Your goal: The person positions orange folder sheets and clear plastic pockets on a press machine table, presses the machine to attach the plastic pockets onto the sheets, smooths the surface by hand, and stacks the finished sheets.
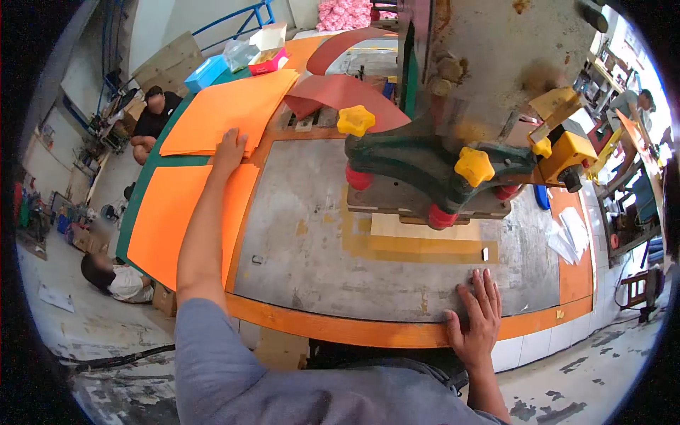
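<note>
My left hand (228, 151) reaches over to the near right edge of the far stack of orange sheets (234, 110). Its fingers are stretched out over the top sheet. A second stack of orange sheets (173, 212) lies closer, under my left forearm. My right hand (478, 317) rests open at the front of the grey metal plate (304, 241), fingers spread and holding nothing. Just beyond its fingertips is a small white piece (485, 253). The green press head (418, 159) with yellow star knobs hangs over a pale strip (425, 227) on the plate.
An orange wooden rim (340, 327) borders the plate. White paper scraps (569, 237) lie at the right, near a yellow switch box (569, 157). A blue box (206, 73) and a pink open box (269, 62) stand behind the sheets. Two people sit at the left; another is at far right.
</note>
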A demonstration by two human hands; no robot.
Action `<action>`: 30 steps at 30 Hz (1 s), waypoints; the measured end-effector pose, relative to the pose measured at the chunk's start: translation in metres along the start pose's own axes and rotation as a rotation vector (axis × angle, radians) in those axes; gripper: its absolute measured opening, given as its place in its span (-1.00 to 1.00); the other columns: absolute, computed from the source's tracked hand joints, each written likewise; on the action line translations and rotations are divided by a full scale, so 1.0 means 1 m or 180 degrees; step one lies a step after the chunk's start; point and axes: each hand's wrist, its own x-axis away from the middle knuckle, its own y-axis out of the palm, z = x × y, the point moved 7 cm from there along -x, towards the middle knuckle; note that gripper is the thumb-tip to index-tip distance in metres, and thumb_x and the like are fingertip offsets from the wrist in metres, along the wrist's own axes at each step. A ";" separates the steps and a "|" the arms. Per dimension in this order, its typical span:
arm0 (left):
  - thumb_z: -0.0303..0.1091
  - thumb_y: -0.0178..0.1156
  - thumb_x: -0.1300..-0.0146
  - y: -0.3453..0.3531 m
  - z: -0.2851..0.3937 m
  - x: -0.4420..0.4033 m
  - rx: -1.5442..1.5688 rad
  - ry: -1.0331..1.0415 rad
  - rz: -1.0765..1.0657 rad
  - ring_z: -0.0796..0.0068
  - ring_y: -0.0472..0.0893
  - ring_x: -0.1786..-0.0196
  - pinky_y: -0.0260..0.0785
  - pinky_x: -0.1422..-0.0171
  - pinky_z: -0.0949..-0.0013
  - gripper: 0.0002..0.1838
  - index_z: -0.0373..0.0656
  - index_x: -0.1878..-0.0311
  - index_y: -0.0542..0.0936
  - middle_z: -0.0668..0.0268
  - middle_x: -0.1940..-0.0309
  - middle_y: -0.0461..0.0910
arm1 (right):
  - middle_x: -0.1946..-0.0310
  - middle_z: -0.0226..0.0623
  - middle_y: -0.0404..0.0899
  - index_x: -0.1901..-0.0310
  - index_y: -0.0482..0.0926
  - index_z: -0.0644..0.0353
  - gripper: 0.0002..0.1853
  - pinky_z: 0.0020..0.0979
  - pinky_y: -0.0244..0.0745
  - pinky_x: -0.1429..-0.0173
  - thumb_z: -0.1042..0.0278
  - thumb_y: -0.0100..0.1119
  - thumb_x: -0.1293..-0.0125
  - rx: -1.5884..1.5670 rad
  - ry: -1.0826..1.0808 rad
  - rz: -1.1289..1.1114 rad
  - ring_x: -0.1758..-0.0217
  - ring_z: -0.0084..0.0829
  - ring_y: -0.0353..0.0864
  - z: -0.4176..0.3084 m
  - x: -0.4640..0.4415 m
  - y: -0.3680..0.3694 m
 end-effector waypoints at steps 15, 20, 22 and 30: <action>0.24 -0.03 -0.68 0.047 -0.050 -0.058 0.0027 0.0045 0.0225 -0.17 0.28 -0.71 0.10 -0.79 -0.21 -0.18 -0.33 -0.64 0.37 -0.16 -0.66 0.33 | -0.62 0.01 0.46 -0.19 0.77 0.20 -0.49 0.16 0.16 -0.77 0.01 0.49 -0.35 0.0000 0.0082 0.0256 -0.76 0.09 0.30 -0.001 -0.001 -0.012; 0.12 0.04 -0.70 0.031 -0.045 -0.020 0.1435 -0.0360 0.0056 -0.12 0.47 -0.56 0.36 -0.61 -0.04 -0.24 -0.13 -0.75 0.24 -0.11 -0.63 0.38 | -0.65 -0.02 0.42 -0.20 0.76 0.19 -0.48 0.09 0.17 -0.78 -0.05 0.47 -0.41 0.0021 0.0095 0.0412 -0.78 -0.01 0.28 0.005 0.005 -0.013; 0.12 0.03 -0.71 0.016 -0.021 0.016 0.1258 -0.0412 -0.0169 -0.09 0.38 -0.62 0.29 -0.66 -0.04 -0.23 -0.12 -0.77 0.21 -0.07 -0.67 0.31 | -0.65 -0.04 0.41 -0.20 0.76 0.18 -0.49 0.08 0.17 -0.79 -0.06 0.44 -0.46 -0.0150 -0.0046 0.0423 -0.79 -0.04 0.27 0.002 0.006 -0.013; 0.11 0.02 -0.76 -0.072 0.055 0.220 0.0248 -0.0486 -0.1004 0.06 -0.01 -0.86 0.02 -0.84 0.00 -0.20 -0.10 -0.83 0.08 0.07 -0.84 0.02 | -0.64 -0.09 0.44 -0.26 0.73 0.10 -0.49 0.05 0.16 -0.78 -0.07 0.45 -0.46 -0.0243 -0.0162 0.0396 -0.79 -0.06 0.28 0.002 0.004 -0.017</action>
